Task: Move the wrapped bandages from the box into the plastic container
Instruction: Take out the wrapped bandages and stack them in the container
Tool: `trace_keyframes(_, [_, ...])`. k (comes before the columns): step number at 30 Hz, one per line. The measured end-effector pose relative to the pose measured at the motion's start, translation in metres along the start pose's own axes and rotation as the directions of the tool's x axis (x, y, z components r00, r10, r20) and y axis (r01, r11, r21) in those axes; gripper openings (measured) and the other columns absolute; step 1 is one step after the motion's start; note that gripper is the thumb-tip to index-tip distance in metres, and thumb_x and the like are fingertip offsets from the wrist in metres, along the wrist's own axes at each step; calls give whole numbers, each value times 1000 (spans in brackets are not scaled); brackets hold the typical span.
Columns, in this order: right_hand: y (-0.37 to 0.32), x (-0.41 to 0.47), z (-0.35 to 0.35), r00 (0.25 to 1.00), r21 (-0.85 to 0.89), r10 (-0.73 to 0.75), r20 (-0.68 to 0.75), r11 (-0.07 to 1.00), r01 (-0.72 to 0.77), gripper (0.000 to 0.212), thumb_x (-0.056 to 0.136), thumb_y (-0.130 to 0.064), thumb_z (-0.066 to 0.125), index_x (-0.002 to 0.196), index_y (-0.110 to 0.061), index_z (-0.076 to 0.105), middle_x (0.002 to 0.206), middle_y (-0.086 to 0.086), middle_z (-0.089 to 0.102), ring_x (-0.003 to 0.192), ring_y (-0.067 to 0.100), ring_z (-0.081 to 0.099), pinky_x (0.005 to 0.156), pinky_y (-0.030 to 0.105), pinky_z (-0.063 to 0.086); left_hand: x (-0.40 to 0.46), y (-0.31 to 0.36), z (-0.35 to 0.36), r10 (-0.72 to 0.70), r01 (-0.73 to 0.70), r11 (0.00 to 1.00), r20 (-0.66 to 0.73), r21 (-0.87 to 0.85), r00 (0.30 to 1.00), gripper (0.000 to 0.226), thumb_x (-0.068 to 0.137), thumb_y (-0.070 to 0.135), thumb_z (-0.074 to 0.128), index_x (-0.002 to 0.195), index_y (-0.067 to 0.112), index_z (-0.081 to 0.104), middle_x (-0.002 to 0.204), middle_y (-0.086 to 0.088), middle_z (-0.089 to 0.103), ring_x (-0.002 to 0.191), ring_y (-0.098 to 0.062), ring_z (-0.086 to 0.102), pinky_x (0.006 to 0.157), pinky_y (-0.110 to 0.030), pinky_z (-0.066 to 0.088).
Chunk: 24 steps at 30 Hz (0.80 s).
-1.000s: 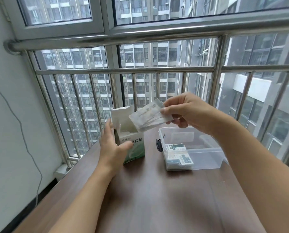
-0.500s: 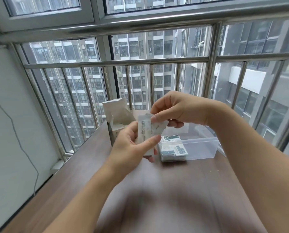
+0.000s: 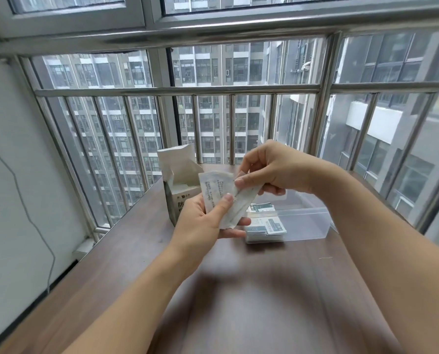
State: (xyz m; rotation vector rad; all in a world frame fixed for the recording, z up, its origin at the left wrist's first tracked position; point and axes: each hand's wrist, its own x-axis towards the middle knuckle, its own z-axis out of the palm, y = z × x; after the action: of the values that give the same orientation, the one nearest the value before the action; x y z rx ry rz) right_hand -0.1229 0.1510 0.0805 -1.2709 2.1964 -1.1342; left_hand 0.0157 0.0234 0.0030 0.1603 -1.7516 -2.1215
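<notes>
A small sheaf of wrapped bandages is held above the bench, in front of the box and just left of the plastic container. The sheaf is gripped from below by the left hand, with the thumb pressed on its front face and the fingers curled behind its lower end. Its upper right part is pinched by the right hand between thumb and forefinger; the remaining fingers of that hand are curled under. The wrappers are fanned slightly, white with small printed text that cannot be read.

The box is seen standing upright on the bench with its top flap raised. The container is clear, lidless and set to the right of the box. More wrapped bandages, bearing dark green labels, are seen lying stacked in its left end. A metal railing and window glass are seen beyond the bench.
</notes>
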Motion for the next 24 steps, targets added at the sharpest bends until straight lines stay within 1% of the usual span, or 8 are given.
trace_keyframes(3, [-3, 2, -1, 998, -26, -32, -53, 999, 30, 17, 86, -18, 78, 88, -2, 74, 57, 7, 61, 43, 14, 46, 37, 21, 36, 1, -1, -1, 23, -23, 1000, -16, -17, 1000, 18, 101, 16, 55, 112, 6, 65, 90, -10, 77, 70, -26, 76, 47, -26, 57])
trace_keyframes(8, [-11, 2, 2, 989, 94, -103, -109, 989, 113, 17, 88, -18, 75, 96, -3, 73, 73, 7, 68, 57, 17, 57, 45, 24, 48, 0, 5, -2, -44, 52, 990, 62, -128, 997, 20, 97, 18, 58, 112, 6, 64, 85, -11, 75, 68, -21, 74, 46, -21, 55])
trace_keyframes(11, [-12, 4, 11, 979, 134, -106, -175, 982, 130, 19, 86, -18, 77, 91, 1, 73, 75, 13, 71, 57, 23, 56, 42, 23, 46, -2, 6, -1, -53, 65, 992, 111, -104, 992, 29, 82, 22, 67, 107, 7, 65, 78, -7, 74, 64, -17, 72, 46, -20, 54])
trace_keyframes(14, [-11, 7, 18, 973, 163, -70, -220, 981, 107, 24, 84, -24, 78, 84, 0, 73, 69, 13, 69, 51, 22, 49, 37, 22, 39, -2, 4, 0, -37, 41, 996, 65, -77, 997, 26, 79, 20, 70, 102, 8, 68, 82, -7, 76, 63, -19, 73, 45, -20, 53])
trace_keyframes(17, [-9, 4, 10, 998, 288, -22, -51, 957, 36, 27, 82, -30, 76, 94, -5, 72, 76, 10, 66, 50, 13, 49, 40, 20, 43, 0, 5, -2, -42, 43, 992, 17, -119, 999, 15, 91, 14, 65, 104, 8, 69, 85, -8, 77, 66, -20, 74, 46, -19, 54])
trace_keyframes(20, [-3, -2, -2, 978, 351, -42, 205, 936, -33, 36, 84, -12, 75, 119, -6, 67, 94, 13, 67, 65, 14, 60, 53, 20, 55, -2, 10, -3, -74, 82, 976, 46, -202, 996, 17, 96, 14, 59, 109, 7, 68, 87, -9, 77, 67, -19, 75, 45, -19, 55])
trace_keyframes(22, [-1, -2, -3, 977, 372, -45, 207, 927, -36, 33, 87, -3, 71, 120, -3, 66, 96, 15, 69, 66, 14, 63, 56, 21, 57, -3, 12, -3, -96, 111, 965, 75, -238, 993, 20, 98, 16, 56, 112, 6, 67, 91, -11, 77, 71, -22, 76, 45, -19, 56])
trace_keyframes(24, [0, -1, -2, 991, 382, -21, 134, 923, -32, 27, 87, -2, 70, 114, -1, 67, 90, 12, 71, 61, 13, 62, 54, 20, 56, -2, 12, -2, -95, 110, 963, 70, -247, 993, 21, 100, 17, 54, 113, 7, 66, 95, -12, 77, 74, -24, 76, 46, -20, 56])
